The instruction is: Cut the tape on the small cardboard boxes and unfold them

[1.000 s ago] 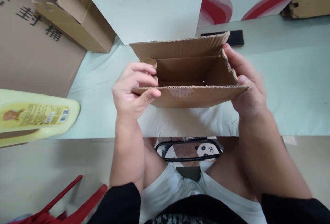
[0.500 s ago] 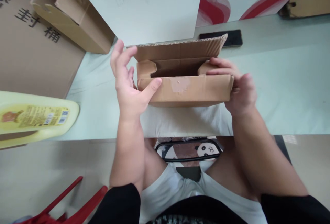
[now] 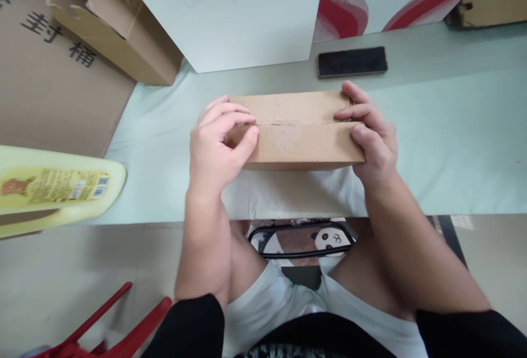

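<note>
A small brown cardboard box [image 3: 304, 141] rests near the front of the cloth-covered table, its lid folded down against the near side. A pale patch, like torn paper or tape residue, marks the middle of the near side by the seam. My left hand [image 3: 220, 138] grips the box's left end, with the thumb on the near face and the fingers curled over the lid. At the right end, my right hand [image 3: 373, 135] holds the corner, its fingers over the lid edge and its thumb on the near face. The box's inside is hidden.
Behind the box lies a black phone [image 3: 352, 62]. A white carton [image 3: 230, 12] and a red-and-white carton [image 3: 387, 4] stand at the back. At left are an open cardboard box [image 3: 135, 39] and a yellow bottle [image 3: 61, 188]. A red chair [image 3: 140, 328] is below left.
The raised lid has come down and the box's opening is covered. My left fingers moved from spread to curled over the lid, and my right fingers came out of the opening onto the edge.
</note>
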`<state>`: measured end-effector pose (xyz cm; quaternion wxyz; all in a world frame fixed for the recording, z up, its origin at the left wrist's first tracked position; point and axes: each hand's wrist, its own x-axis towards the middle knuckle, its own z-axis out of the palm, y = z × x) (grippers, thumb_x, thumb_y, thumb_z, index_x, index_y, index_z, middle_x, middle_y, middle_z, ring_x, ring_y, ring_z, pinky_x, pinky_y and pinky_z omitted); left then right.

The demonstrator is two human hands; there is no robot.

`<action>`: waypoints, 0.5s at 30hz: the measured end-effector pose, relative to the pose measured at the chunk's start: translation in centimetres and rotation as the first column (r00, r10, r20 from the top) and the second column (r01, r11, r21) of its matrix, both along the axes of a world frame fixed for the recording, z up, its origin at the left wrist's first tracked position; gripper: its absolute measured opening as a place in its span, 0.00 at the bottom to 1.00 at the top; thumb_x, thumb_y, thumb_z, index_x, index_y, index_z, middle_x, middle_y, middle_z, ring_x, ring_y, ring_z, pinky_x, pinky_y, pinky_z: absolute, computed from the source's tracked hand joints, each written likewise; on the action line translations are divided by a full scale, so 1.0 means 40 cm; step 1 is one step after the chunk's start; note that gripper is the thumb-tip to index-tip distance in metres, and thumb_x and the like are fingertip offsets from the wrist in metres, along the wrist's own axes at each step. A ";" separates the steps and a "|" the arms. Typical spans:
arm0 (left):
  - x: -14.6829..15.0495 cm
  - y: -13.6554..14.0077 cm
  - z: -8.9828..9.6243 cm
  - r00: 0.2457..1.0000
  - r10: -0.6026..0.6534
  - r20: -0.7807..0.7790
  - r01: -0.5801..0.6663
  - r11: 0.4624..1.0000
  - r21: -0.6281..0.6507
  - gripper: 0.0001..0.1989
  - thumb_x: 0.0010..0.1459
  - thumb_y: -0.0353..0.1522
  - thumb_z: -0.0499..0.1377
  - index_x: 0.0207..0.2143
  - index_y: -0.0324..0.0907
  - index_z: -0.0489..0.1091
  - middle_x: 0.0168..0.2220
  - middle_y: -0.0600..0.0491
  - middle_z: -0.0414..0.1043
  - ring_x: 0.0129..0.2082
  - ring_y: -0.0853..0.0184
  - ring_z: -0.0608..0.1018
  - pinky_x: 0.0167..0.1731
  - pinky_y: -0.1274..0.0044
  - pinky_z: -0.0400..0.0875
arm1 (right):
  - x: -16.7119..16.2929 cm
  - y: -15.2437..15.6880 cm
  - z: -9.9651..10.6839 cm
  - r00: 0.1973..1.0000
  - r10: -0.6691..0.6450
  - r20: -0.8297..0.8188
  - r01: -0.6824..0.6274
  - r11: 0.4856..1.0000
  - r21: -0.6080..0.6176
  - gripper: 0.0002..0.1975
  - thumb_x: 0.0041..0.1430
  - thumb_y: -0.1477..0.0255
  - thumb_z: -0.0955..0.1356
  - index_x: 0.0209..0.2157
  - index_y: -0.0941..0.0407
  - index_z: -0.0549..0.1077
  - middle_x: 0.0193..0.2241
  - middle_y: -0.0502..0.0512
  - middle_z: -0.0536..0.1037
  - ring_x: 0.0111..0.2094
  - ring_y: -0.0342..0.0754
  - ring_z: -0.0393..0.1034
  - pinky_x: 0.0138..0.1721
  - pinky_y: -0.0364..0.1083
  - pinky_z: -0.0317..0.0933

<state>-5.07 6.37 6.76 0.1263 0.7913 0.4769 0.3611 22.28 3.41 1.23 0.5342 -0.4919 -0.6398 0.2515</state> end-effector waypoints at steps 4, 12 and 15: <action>-0.001 -0.025 0.033 0.956 -0.134 -0.259 0.093 0.982 -0.166 0.36 0.51 0.51 0.71 0.60 0.51 0.73 0.66 0.50 0.68 0.72 0.38 0.59 0.71 0.43 0.50 | -0.009 -0.003 0.002 0.999 -0.001 -0.044 0.001 1.000 -0.007 0.23 0.64 0.45 0.61 0.43 0.46 0.76 0.68 0.48 0.68 0.72 0.65 0.57 0.71 0.70 0.49; -0.030 -0.006 0.022 0.956 -0.115 -0.269 0.058 0.976 -0.211 0.44 0.47 0.54 0.73 0.65 0.54 0.68 0.71 0.51 0.62 0.75 0.37 0.51 0.72 0.43 0.47 | -0.005 0.024 -0.063 0.906 -0.150 -0.397 0.052 0.968 -0.247 0.29 0.61 0.44 0.61 0.54 0.46 0.71 0.62 0.56 0.73 0.65 0.60 0.67 0.62 0.62 0.65; -0.059 0.008 0.014 0.983 -0.072 -0.171 0.036 0.978 -0.205 0.44 0.48 0.55 0.72 0.65 0.56 0.68 0.71 0.52 0.63 0.75 0.43 0.54 0.74 0.48 0.46 | 0.010 0.034 -0.095 0.905 -0.229 -0.359 0.055 0.898 -0.436 0.31 0.59 0.40 0.61 0.50 0.48 0.72 0.52 0.58 0.79 0.54 0.60 0.75 0.52 0.60 0.71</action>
